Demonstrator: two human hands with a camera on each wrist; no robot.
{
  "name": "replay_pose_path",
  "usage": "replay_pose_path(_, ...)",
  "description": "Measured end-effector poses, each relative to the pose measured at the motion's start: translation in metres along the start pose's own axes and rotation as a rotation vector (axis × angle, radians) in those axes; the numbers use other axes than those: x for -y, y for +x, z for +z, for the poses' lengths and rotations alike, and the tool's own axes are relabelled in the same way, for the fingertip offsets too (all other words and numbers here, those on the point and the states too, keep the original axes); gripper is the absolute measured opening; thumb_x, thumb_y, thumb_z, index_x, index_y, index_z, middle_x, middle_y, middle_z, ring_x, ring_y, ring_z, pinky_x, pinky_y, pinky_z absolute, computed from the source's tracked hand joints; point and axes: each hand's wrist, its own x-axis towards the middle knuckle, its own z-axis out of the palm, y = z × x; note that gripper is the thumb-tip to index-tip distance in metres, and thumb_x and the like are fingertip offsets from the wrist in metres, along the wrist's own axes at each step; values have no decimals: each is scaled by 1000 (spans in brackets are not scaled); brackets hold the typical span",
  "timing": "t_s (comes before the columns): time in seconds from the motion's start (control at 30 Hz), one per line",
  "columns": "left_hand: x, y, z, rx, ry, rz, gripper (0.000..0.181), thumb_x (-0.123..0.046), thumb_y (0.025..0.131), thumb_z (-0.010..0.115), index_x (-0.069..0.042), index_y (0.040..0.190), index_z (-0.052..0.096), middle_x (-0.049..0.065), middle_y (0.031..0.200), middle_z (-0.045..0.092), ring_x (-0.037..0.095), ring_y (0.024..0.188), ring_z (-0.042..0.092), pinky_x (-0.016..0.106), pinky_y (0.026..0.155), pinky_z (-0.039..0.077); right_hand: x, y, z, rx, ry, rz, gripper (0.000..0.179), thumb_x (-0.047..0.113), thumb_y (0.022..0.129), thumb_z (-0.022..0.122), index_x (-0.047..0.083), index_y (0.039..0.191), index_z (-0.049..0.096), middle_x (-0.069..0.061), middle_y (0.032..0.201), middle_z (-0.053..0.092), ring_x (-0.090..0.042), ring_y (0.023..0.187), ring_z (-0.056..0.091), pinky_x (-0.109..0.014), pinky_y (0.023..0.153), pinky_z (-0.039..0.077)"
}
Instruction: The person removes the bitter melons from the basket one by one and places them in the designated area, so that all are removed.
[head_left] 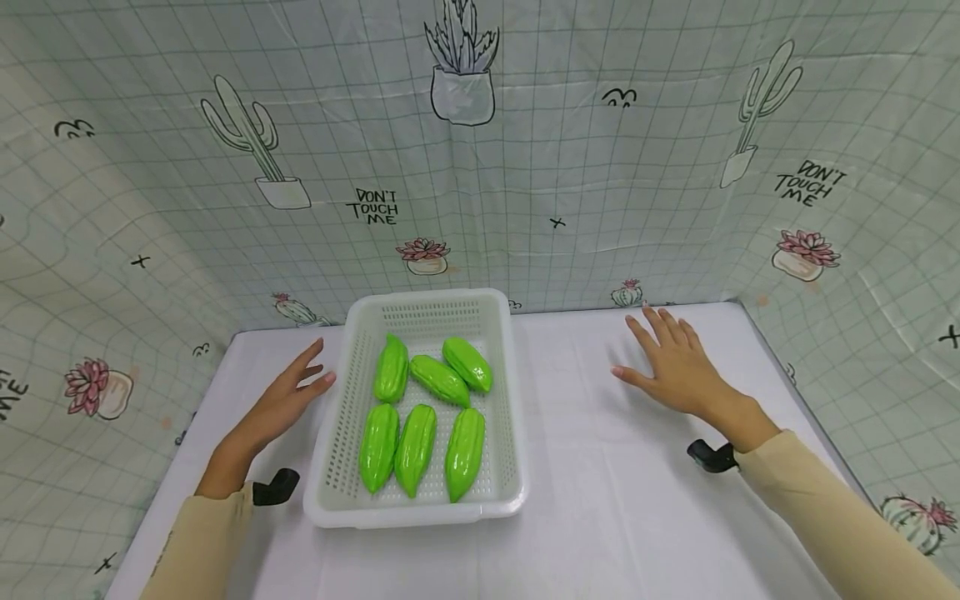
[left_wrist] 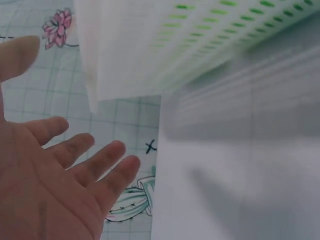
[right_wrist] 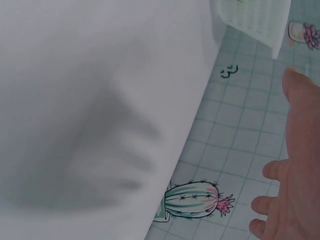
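A white perforated plastic basket (head_left: 416, 518) stands left of the middle of the table. Inside lie several glossy green ridged fruits (head_left: 465, 454), shaped like star fruit, in two loose rows. Just beyond the basket's left wall is my left hand (head_left: 273, 408), fingers spread and holding nothing; in the left wrist view its palm (left_wrist: 50, 185) faces the camera below the basket's side (left_wrist: 125, 60). My right hand (head_left: 675, 371) hovers over the right part of the table with fingers fanned out, well away from the basket. Its thumb and fingertips show at the right edge of the right wrist view.
A white cloth covers the table (head_left: 585, 500). Behind and on both sides hangs a grid-patterned curtain (head_left: 525, 167) printed with cacti and potted plants. Each wrist carries a small black camera mount (head_left: 276, 487). The right hand's shadow (right_wrist: 115, 135) falls on the cloth.
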Motion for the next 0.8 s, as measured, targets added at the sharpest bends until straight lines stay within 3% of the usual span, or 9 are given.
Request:
replay_pose_path(0.2,-3,-1,0,15,-48,30,81,-26,108,59,2,168,12,29,172,18,53,147,38,75,112,37,10,1,-2,-13,2,-32,90,53,101,65,0,164,30,-33,170,19,-55,156,13,-72,124,9)
replay_pose_path(0.5,-9,-3,1,-2,-92,5,80,-17,105,64,4,167,17,31,167,31,49,139,51,68,112,43,22,1,-4,-23,-12,-78,89,54,101,64,0,164,31,-32,170,20,-54,156,15,-72,124,11)
replay_pose_path(0.67,-10,-3,1,1,-125,-11,80,-12,103,66,5,166,20,31,164,35,44,131,58,41,98,58,28,1,-5,-19,-17,-90,89,55,102,64,1,165,31,-31,170,20,-52,157,15,-71,124,11)
replay_pose_path(0.8,-9,-2,2,-1,-154,-30,80,-9,102,68,5,166,21,32,163,36,39,125,62,27,87,60,36,1,-8,-3,-21,-98,88,53,102,64,3,165,31,-29,171,19,-51,158,14,-70,125,10)
